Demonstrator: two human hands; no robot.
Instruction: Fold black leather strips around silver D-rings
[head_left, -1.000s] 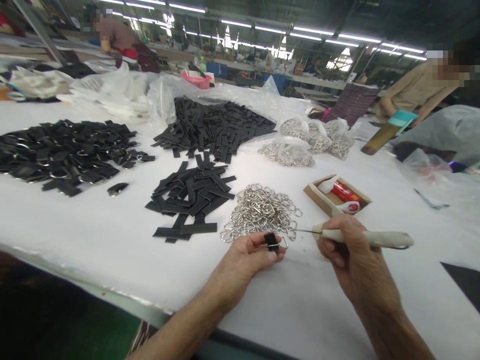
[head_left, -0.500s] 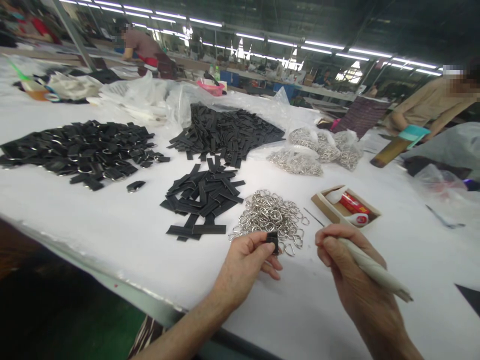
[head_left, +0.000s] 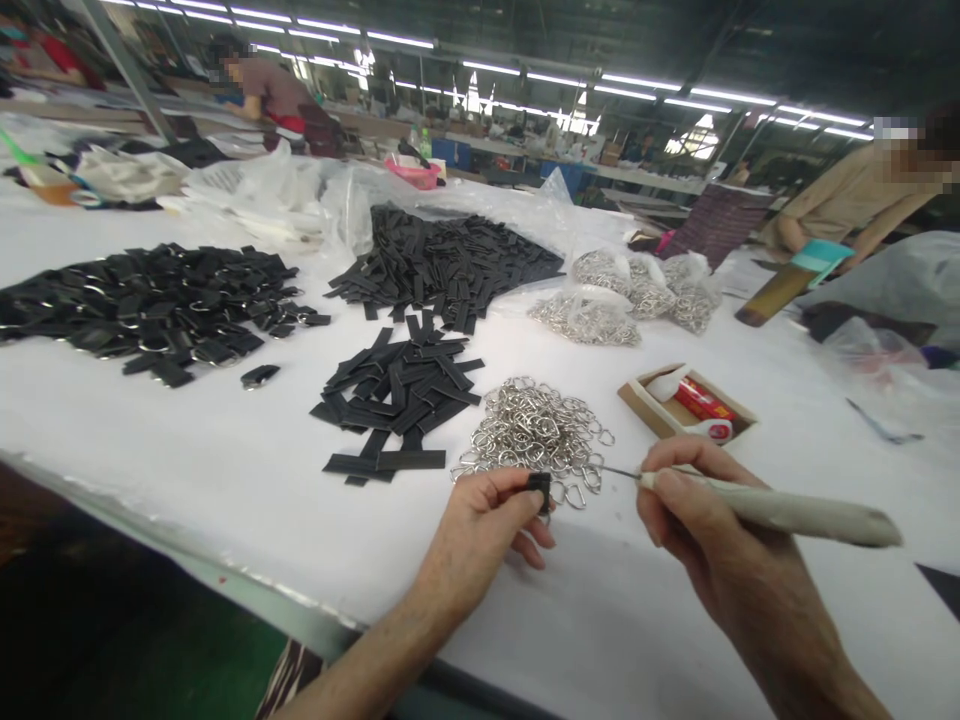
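Observation:
My left hand (head_left: 476, 535) pinches a short folded black strap (head_left: 539, 485) between thumb and forefinger. A bit of metal ring shows at the strap's lower edge. Closed round the thick off-white handle of an awl (head_left: 817, 512) is my right hand (head_left: 724, 550); the thin metal shaft points left toward the strap, apart from it. Just beyond my left hand lies a heap of silver D-rings (head_left: 529, 425). Left of the rings are loose black strips (head_left: 401, 390), and farther left a pile of black loops with rings (head_left: 172, 305).
A small open box (head_left: 637, 400) with a red tube stands beyond my right hand. Bagged rings (head_left: 589, 315) and a large heap of black strips (head_left: 457, 260) lie farther back. The white table's near edge (head_left: 247, 590) runs at left. Other people work in the background.
The awl has swung from sloping down to the right to nearly level, its tip now closer to the folded strap. My left hand keeps its pinch; the view has shifted slightly.

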